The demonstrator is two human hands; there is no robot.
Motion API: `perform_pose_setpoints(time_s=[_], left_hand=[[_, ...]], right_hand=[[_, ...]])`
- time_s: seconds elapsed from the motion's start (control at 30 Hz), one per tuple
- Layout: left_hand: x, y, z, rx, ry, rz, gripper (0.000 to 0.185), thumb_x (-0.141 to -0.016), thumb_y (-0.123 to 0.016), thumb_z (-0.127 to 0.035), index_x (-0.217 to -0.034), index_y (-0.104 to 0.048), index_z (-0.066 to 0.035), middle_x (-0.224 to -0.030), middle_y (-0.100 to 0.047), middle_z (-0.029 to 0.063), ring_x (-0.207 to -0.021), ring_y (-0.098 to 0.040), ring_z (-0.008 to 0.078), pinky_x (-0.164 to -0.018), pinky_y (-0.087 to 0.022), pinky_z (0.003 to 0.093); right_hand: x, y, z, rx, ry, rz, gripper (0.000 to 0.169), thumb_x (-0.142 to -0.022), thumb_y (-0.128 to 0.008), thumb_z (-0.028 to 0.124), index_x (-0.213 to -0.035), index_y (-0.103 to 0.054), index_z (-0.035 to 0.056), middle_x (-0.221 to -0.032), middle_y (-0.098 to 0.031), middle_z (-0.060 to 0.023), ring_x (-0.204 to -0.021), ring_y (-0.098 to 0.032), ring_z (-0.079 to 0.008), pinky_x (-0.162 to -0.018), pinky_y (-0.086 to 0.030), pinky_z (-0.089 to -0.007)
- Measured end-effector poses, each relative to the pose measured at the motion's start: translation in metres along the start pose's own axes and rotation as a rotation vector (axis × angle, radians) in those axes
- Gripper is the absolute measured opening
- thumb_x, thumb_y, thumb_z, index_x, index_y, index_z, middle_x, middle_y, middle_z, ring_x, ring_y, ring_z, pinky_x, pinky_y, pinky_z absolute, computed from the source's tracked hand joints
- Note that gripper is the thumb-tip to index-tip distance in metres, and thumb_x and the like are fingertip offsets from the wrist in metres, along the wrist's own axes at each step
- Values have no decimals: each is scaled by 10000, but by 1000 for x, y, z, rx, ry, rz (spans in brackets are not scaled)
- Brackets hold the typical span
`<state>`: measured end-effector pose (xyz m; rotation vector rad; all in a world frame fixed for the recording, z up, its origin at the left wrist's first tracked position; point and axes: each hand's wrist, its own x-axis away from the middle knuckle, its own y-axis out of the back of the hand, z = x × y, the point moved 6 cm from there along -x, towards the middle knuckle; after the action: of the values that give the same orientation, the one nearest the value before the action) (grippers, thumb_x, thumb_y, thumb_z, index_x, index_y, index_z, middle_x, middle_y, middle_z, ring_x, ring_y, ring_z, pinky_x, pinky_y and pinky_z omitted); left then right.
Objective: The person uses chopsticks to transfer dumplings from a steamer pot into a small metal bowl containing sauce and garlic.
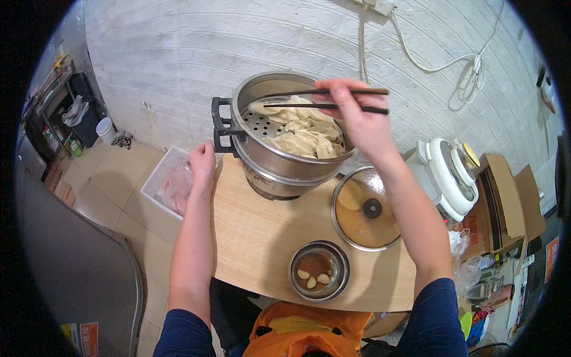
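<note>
My right hand [345, 100] is closed around a pair of dark chopsticks [312, 106], whose tips lie over the left part of a heap of dumplings [308, 129]. The dumplings rest on a perforated steamer tray [261, 125] inside a metal steamer pot [285, 168] with black side handles. Just below the left handle [222, 125], my left hand [203, 158] is curled at the table's edge; whether it grips something cannot be told. A glass lid [368, 227] with a black knob lies right of the pot. Nearer me, a metal bowl [319, 271] holds several garlic cloves [311, 282].
A white bin [156, 187] with a plastic bag stands left of the wooden table [250, 232]. To the right are a white appliance [450, 178], an open cardboard box [504, 196] and plastic bags. A textured white wall [187, 58] rises behind the pot.
</note>
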<state>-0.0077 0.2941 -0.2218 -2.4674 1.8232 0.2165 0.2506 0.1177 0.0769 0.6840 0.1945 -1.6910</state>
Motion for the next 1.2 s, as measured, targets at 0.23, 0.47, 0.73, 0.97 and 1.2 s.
perform_pose_setpoints(time_s=[0.23, 0.47, 0.73, 0.97, 1.2], left_hand=[[2, -5, -6, 11, 36, 19, 398, -881, -552, -298, -692, -621, 45, -586, -568, 45, -594, -480, 105, -579, -407, 315], [4, -4, -5, 6, 30, 25, 389, -877, -552, -298, -680, -628, 28, -574, -553, 37, -581, -467, 97, -563, -392, 305], [3, -5, -3, 4, 39, 19, 383, -872, -548, -294, -674, -622, 25, -547, -519, 24, -570, -447, 88, -539, -377, 304], [5, -3, -3, 16, 48, -8, 385, -872, -550, -296, -667, -608, 25, -550, -513, 28, -582, -440, 86, -563, -385, 307], [2, -4, -1, 29, 16, -17, 396, -880, -555, -300, -662, -592, 28, -537, -492, 17, -565, -425, 93, -551, -375, 308]], right_hand=[[-21, 30, -7, -57, -181, 40, 244, -975, -534, 215, -1054, -645, 13, -1043, -661, -89, -935, -656, -174, -740, -571, -279], [-31, 25, -41, -250, -421, 107, 254, -980, -495, 184, -1050, -599, -37, -1052, -652, -155, -946, -663, -238, -744, -590, -301], [-37, 33, -68, -269, -519, 64, 258, -984, -491, 197, -984, -583, -45, -1019, -656, -185, -906, -679, -269, -706, -601, -290], [-24, 33, -30, -245, -367, 38, 261, -986, -500, 205, -1024, -606, -30, -1016, -664, -149, -903, -679, -233, -718, -594, -295], [-15, 12, -27, -93, -322, 108, 263, -977, -523, 202, -1038, -618, -36, -1077, -655, -151, -959, -666, -211, -745, -588, -273]])
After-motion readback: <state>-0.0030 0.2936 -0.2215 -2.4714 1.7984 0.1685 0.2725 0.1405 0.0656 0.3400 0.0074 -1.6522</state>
